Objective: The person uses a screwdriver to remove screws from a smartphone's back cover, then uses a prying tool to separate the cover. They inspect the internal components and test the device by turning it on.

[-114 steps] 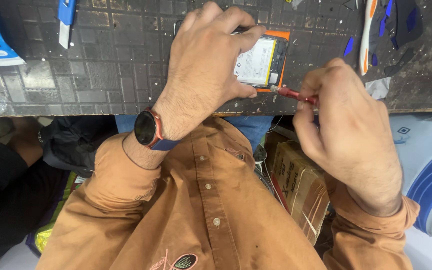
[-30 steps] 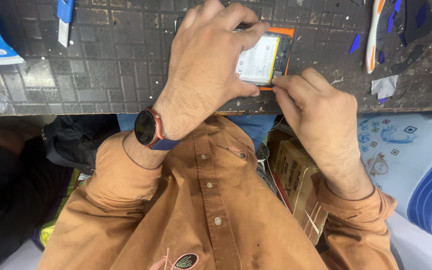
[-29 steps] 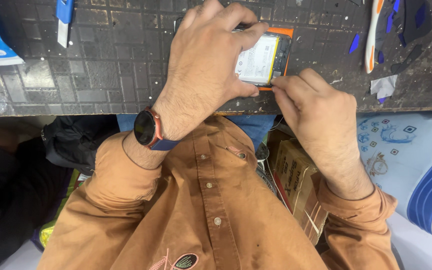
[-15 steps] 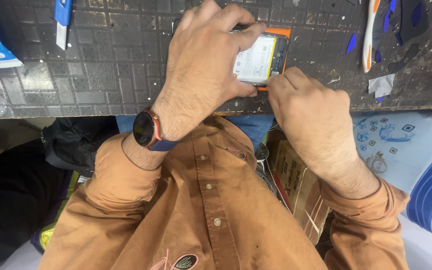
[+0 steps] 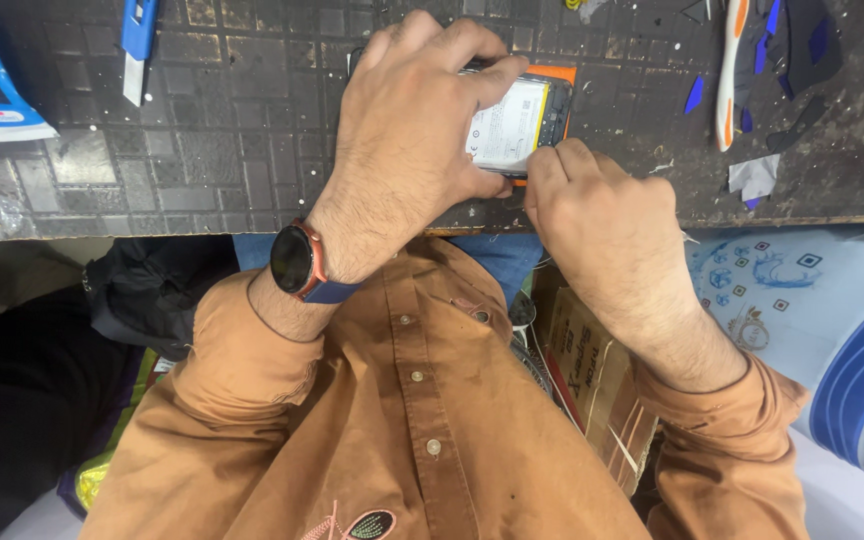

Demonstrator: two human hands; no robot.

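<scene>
On the dark gridded work mat (image 5: 202, 150), the left hand (image 5: 417, 130), a round black wristwatch (image 5: 295, 260) on its wrist, stays clamped over the orange-framed opened phone with its white battery (image 5: 507, 125). The right hand (image 5: 602, 215) has moved up against the phone's near edge; its fingers curl tight, and the red tool seen earlier is hidden.

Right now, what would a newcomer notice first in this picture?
First the two hands in the middle: the left hand presses down an opened phone with its battery showing, and the right hand works at its near edge. Next, the watch on the left wrist, then the toothbrush at the mat's top right.
</scene>
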